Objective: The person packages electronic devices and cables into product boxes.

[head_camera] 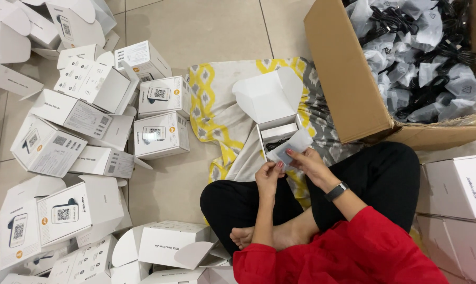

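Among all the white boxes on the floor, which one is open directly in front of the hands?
The white box on the yellow patterned cloth, lid flaps up, just beyond both hands; the others lie in piles at the sides.

Floor (196, 26): we see pale beige tiles with thin grout lines.
Cloth (217, 113): we note a yellow, white and grey patterned sheet spread on the tiles at centre.
Open white box (272, 113): we find it resting on the cloth, lid flaps up.
Cardboard carton (348, 79): we record a large brown carton on the floor at upper right, its near corner over the cloth, filled with bagged black cables (427, 52).
White boxes, left (90, 131): we count many small printed cartons strewn over the tiles, some open, some shut.
White boxes, right (459, 194): we see stacked cartons at the edge.
Seated person (322, 210): we note crossed legs on cloth and floor.
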